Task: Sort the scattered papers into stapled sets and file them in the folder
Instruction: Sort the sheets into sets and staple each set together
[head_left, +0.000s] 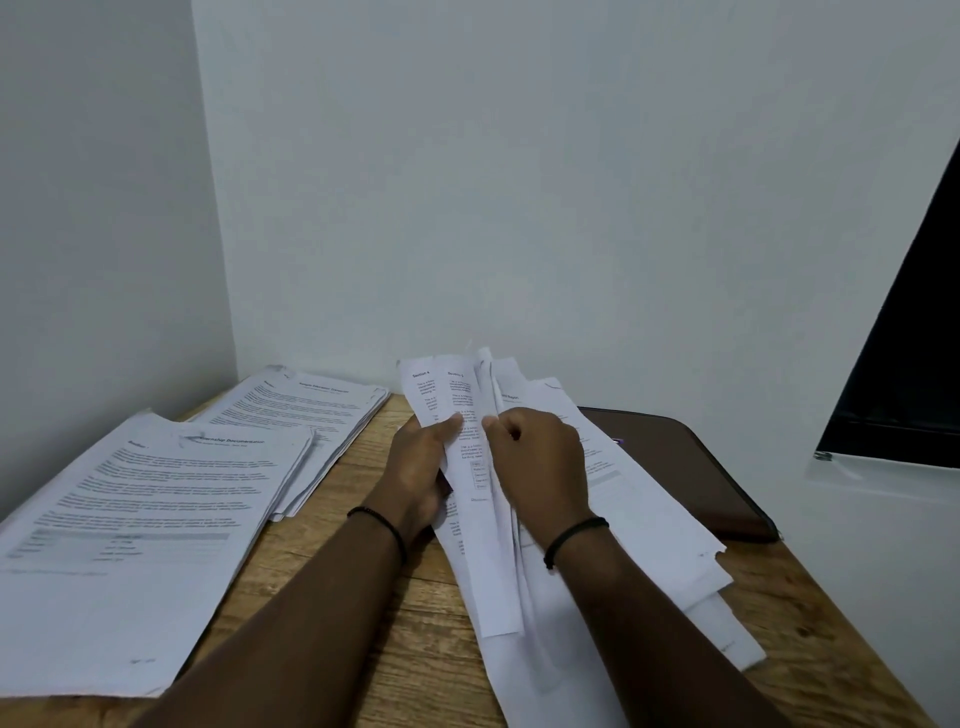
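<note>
A loose fan of printed white sheets (493, 545) stands tilted above the wooden table (405, 613), held between both hands. My left hand (418, 467) grips the left sheets, thumb pressed on a printed page. My right hand (540, 457) pinches the edge of a middle sheet with curled fingers. More sheets (660, 525) spread to the right under my right hand, partly covering a dark brown folder (701, 467) that lies flat. A stack of papers (140, 525) lies at the near left, another stack (306, 415) behind it. No stapler is in view.
The table sits in a corner of white walls. A white ledge (857, 519) with a dark window (904, 332) borders the table on the right. Bare wood shows between the left stacks and my arms.
</note>
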